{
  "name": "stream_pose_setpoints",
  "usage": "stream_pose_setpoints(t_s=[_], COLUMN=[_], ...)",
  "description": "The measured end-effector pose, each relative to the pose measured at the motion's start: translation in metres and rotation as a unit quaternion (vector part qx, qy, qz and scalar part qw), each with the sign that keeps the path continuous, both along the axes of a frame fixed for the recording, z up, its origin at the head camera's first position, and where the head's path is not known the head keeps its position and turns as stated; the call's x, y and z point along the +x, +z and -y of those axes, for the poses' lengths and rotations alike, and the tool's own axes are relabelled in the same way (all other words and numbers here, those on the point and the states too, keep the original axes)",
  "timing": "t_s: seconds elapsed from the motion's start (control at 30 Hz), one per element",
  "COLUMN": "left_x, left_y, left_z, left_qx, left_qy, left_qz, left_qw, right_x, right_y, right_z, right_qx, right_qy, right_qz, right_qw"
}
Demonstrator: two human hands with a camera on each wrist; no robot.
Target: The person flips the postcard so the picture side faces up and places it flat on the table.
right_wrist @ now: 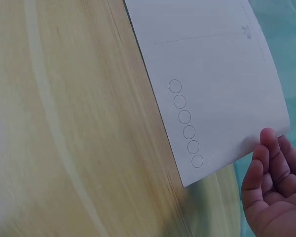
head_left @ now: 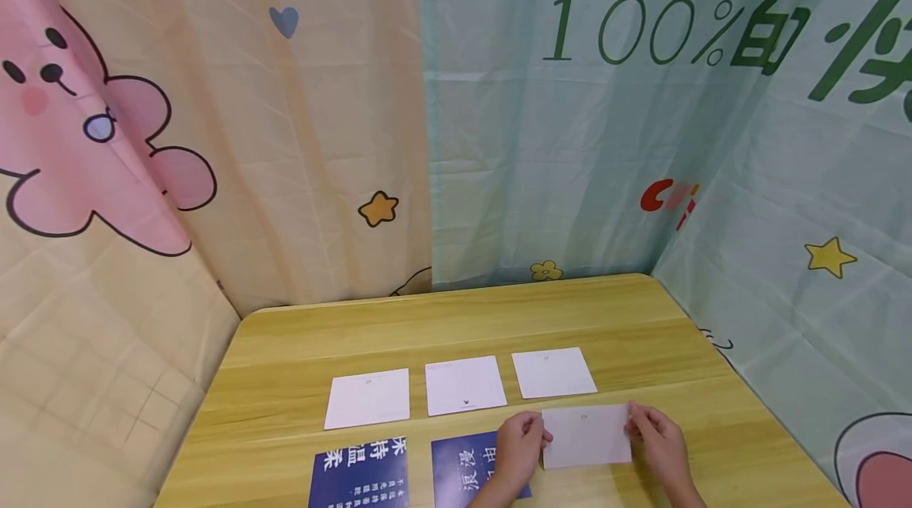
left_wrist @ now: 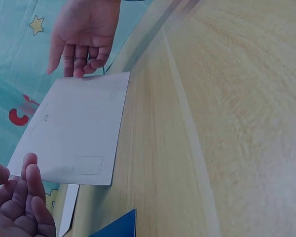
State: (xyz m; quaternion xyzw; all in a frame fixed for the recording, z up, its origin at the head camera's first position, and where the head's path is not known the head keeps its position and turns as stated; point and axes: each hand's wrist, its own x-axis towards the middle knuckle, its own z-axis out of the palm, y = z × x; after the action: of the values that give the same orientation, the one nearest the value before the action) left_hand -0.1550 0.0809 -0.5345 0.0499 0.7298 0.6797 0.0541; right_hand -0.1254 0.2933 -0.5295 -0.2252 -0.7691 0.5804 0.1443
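Observation:
Both hands hold one white postcard above the near right part of the table. My left hand pinches its left edge, and my right hand pinches its upper right corner. In the left wrist view the postcard's underside shows a stamp box. A column of small printed circles runs along one end in the right wrist view. Below my left hand lies a blue card with white characters, partly covered by that hand and forearm.
On the wooden table, a row of white cards lies behind the hands: a left one, a middle one and a right one. Another blue card lies at the front left. Printed curtains enclose the table.

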Motion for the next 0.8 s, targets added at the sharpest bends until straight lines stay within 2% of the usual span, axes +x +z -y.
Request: stream_pose_setpoints(t_s=[0.17, 0.27, 0.43, 0.57, 0.8], left_x=[0.000, 0.000, 0.002, 0.003, 0.007], left_y=[-0.004, -0.007, -0.008, -0.007, -0.007], left_z=[0.000, 0.000, 0.000, -0.001, -0.002], left_qx=[0.008, 0.027, 0.057, 0.059, 0.047], left_qy=[-0.001, 0.002, 0.015, 0.014, 0.007], left_qz=[0.020, 0.025, 0.006, -0.005, -0.004], left_qw=[0.9998, 0.9993, 0.9983, 0.9981, 0.9989], right_x=[0.004, 0.008, 0.012, 0.015, 0.020], right_y=[0.002, 0.002, 0.000, 0.001, 0.004], right_z=[0.000, -0.001, -0.001, -0.001, -0.001], right_qx=[-0.020, -0.039, -0.069, -0.071, -0.071], right_qy=[-0.002, 0.001, 0.002, 0.005, -0.006], right_qz=[-0.003, 0.004, -0.007, -0.015, 0.018], right_qw=[1.000, 0.999, 0.998, 0.997, 0.997])
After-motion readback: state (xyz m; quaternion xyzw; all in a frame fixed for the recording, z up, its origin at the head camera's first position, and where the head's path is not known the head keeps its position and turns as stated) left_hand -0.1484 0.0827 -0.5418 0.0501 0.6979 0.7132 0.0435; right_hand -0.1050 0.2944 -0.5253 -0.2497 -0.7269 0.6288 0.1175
